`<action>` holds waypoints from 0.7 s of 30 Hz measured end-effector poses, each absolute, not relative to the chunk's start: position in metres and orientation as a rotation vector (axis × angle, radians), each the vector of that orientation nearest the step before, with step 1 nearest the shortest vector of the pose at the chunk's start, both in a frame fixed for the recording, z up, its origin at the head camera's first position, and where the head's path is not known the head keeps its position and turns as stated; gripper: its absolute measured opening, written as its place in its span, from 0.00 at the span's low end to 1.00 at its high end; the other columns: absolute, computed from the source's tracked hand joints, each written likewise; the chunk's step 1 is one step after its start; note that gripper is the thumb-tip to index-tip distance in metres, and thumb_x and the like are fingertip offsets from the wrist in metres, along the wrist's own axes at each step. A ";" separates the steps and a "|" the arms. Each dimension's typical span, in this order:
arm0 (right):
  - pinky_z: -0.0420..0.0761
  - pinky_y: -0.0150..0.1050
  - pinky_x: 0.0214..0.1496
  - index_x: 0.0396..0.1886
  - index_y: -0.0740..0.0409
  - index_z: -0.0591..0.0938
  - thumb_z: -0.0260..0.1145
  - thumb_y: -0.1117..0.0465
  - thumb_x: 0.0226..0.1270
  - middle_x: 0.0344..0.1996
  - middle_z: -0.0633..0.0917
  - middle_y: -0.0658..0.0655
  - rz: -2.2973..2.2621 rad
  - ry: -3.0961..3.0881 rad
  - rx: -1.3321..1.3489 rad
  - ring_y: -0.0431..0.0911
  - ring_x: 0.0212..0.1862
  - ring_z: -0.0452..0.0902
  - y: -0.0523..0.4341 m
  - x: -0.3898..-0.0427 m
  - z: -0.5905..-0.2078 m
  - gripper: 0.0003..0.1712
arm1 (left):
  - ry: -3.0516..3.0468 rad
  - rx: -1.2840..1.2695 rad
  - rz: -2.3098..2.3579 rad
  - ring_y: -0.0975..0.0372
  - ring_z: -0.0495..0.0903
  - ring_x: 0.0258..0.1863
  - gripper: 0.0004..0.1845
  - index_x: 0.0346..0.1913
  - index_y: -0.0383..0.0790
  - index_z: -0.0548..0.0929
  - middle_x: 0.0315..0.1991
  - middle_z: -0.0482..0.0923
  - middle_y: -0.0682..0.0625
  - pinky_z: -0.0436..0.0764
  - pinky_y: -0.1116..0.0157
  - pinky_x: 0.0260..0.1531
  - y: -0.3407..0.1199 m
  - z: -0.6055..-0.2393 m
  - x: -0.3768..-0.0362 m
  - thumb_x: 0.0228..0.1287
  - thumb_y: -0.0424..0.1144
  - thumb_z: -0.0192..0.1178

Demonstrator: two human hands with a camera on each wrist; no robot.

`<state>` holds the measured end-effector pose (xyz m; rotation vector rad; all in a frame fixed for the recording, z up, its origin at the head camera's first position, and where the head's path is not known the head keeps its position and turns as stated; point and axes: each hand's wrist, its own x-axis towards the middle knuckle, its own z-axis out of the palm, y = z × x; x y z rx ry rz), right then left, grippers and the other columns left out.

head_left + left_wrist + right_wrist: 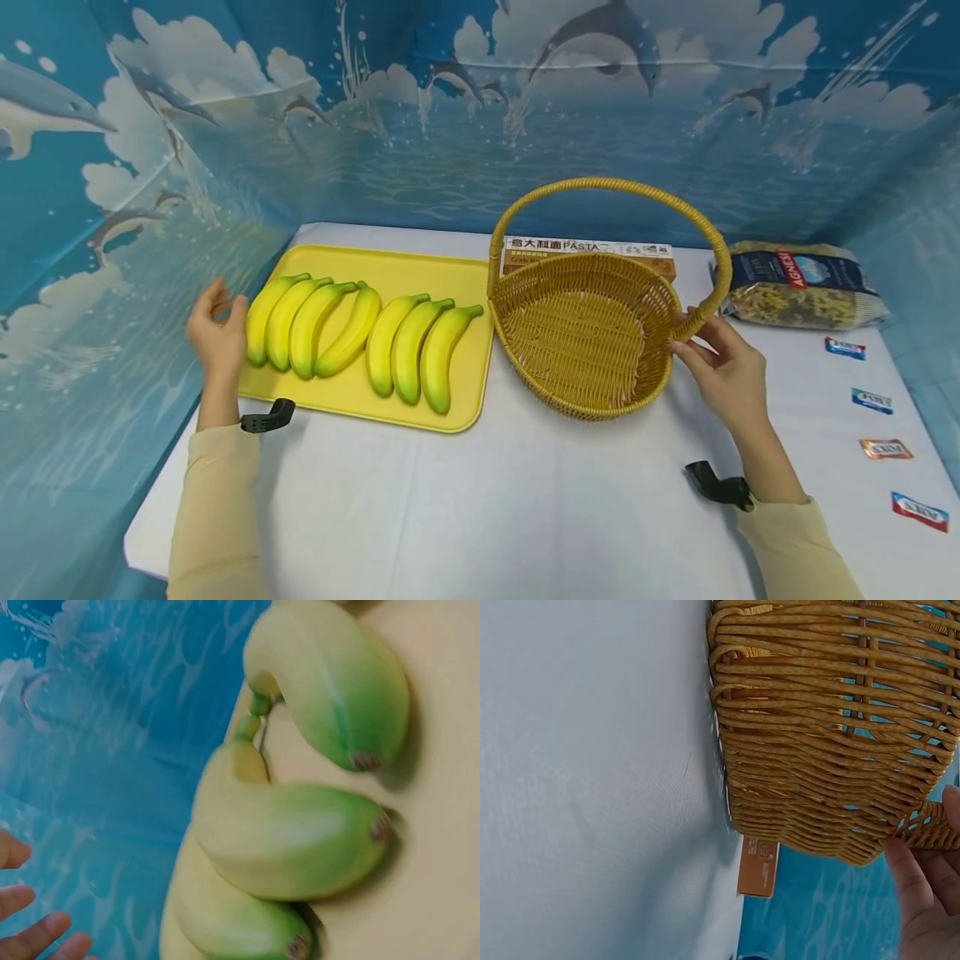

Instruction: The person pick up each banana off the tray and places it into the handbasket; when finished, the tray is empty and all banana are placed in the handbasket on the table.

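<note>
Woven wicker basket (585, 333) touched by right hand (723, 367); smooth curved bananas (352, 333) beside.

Left grip (217, 329) raised with fingers loosely spread, right grip (723, 367) extended, fingers slightly curled, both forearms sleeved

White table (480, 517) w/ yellow tray (450, 279), basket (592, 333), pasta box (592, 247), pasta bag (798, 287), sachets (885, 449)
</note>
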<state>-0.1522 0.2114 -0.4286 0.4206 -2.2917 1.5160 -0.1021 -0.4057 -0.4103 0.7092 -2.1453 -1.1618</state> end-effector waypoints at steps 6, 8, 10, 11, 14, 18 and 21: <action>0.78 0.21 0.48 0.60 0.68 0.77 0.67 0.79 0.56 0.52 0.85 0.50 1.526 -2.281 0.427 0.30 0.54 0.79 0.212 -0.153 -0.431 0.29 | -2.198 0.849 -1.213 0.54 0.68 0.66 0.28 0.73 0.46 0.66 0.68 0.68 0.44 0.71 0.60 0.63 -0.416 -0.427 -0.102 0.72 0.47 0.52; 0.78 0.21 0.48 0.60 0.69 0.77 0.67 0.80 0.56 0.52 0.85 0.50 1.532 -2.268 0.442 0.30 0.54 0.80 0.212 -0.154 -0.432 0.29 | -2.218 0.897 -1.212 0.54 0.68 0.67 0.29 0.73 0.47 0.65 0.69 0.67 0.45 0.70 0.58 0.63 -0.419 -0.434 -0.104 0.72 0.48 0.51; 0.78 0.21 0.48 0.60 0.69 0.77 0.67 0.80 0.56 0.52 0.85 0.51 1.538 -2.258 0.457 0.30 0.54 0.80 0.212 -0.155 -0.433 0.29 | -2.228 0.930 -1.202 0.53 0.68 0.67 0.29 0.73 0.46 0.65 0.69 0.68 0.44 0.70 0.57 0.64 -0.421 -0.439 -0.106 0.73 0.48 0.51; 0.78 0.21 0.47 0.60 0.70 0.76 0.67 0.81 0.55 0.52 0.85 0.51 1.539 -2.256 0.461 0.30 0.53 0.80 0.212 -0.155 -0.433 0.29 | -2.235 0.946 -1.190 0.52 0.68 0.67 0.28 0.73 0.45 0.66 0.69 0.68 0.43 0.70 0.56 0.65 -0.422 -0.441 -0.107 0.73 0.47 0.51; 0.78 0.20 0.47 0.60 0.73 0.76 0.67 0.81 0.55 0.53 0.85 0.52 1.544 -2.255 0.467 0.30 0.53 0.79 0.212 -0.155 -0.433 0.29 | -2.245 0.968 -1.176 0.49 0.69 0.67 0.28 0.72 0.41 0.66 0.68 0.69 0.41 0.68 0.54 0.66 -0.424 -0.446 -0.110 0.73 0.45 0.52; 0.78 0.20 0.47 0.59 0.73 0.76 0.67 0.80 0.56 0.53 0.85 0.56 1.521 -2.276 0.459 0.29 0.54 0.79 0.212 -0.154 -0.432 0.28 | -2.281 1.009 -1.180 0.49 0.67 0.68 0.28 0.72 0.39 0.66 0.69 0.68 0.39 0.66 0.55 0.68 -0.424 -0.453 -0.113 0.74 0.44 0.51; 0.77 0.20 0.47 0.60 0.72 0.76 0.67 0.80 0.56 0.53 0.84 0.59 1.504 -2.289 0.454 0.28 0.54 0.78 0.213 -0.153 -0.431 0.28 | -2.327 1.015 -1.158 0.47 0.66 0.69 0.28 0.72 0.38 0.65 0.69 0.67 0.38 0.65 0.54 0.69 -0.423 -0.456 -0.114 0.74 0.44 0.51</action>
